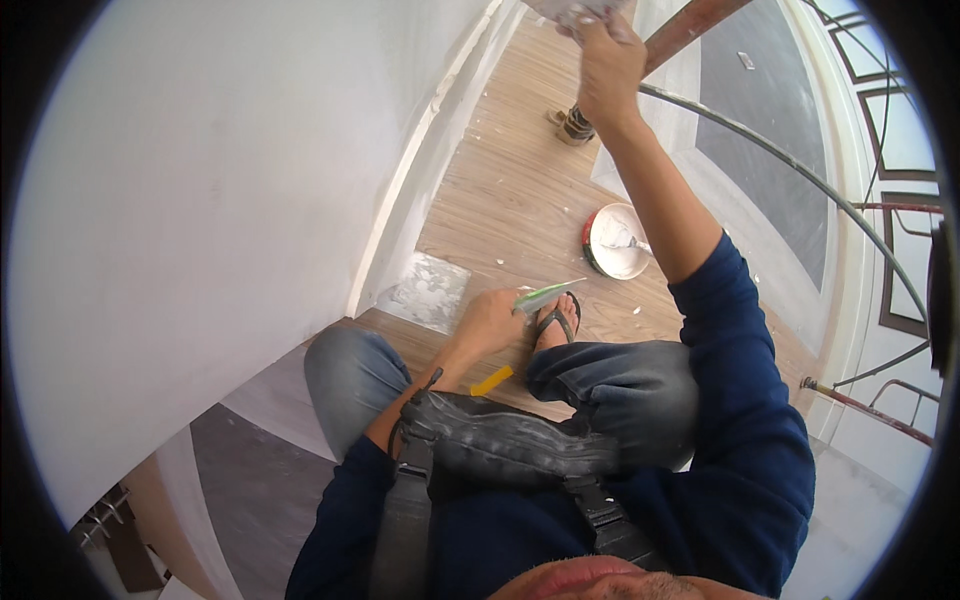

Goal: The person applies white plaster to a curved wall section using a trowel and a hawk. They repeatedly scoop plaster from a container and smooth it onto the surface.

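Observation:
My left hand point(490, 325) is low over the floor near my left knee, with its fingers closed on a thin, flat green-and-grey blade point(545, 296). The blade's pointed end is toward the right, above my sandalled foot. My right arm stretches far forward, and my right hand point(612, 75) is closed on a whitish flat piece point(575, 8) that the top edge cuts off; its kind is unclear. Between the hands, a red-sided tub point(588, 246) of white paste point(612, 232) stands on the floor, with a pale-handled tool point(638, 245) resting in it.
A white wall point(220, 180) with pale trim point(405, 170) rises on the left. A whitish-smeared square point(428, 292) and a yellow strip point(491, 381) lie on the wood-look floor point(500, 190). Metal poles point(800, 170) and a reddish bar point(690, 30) cross at right. A dark-banded pole foot point(573, 126) stands ahead.

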A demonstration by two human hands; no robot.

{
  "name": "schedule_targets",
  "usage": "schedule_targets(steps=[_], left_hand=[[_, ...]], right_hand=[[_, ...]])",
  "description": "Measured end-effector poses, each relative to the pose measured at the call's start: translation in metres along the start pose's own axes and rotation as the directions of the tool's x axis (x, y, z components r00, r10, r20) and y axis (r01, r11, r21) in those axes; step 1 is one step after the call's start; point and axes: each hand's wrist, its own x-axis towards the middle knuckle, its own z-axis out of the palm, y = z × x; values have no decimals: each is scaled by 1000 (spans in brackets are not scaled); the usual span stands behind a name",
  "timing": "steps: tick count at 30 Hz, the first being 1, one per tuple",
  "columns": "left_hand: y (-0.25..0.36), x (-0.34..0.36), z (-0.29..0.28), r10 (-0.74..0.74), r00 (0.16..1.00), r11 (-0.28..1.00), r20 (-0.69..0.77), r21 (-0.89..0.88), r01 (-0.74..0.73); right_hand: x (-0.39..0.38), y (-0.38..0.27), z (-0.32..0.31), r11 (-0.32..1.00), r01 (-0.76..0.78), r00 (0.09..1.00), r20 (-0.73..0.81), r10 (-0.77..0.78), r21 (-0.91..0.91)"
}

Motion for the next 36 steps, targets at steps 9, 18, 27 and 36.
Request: schedule_targets(steps=[9, 18, 27, 36], left_hand=[[1, -2, -2, 17, 1000, 1000, 20, 18, -17], [-7, 4, 20, 111, 993, 992, -29, -50, -112], [-3, 4, 17, 63, 995, 998, 74, -4, -63], [2, 1, 8, 15, 998, 1000, 67, 16, -16]], right_hand=[[-69, -45, 30, 965, -175, 968, 144, 205, -194], [-150, -68, 9, 962, 266, 899, 376, -226, -56], [18, -20, -29, 430, 502, 864, 406, -299, -751], [42, -31, 0, 402, 448, 893, 421, -160, -799]])
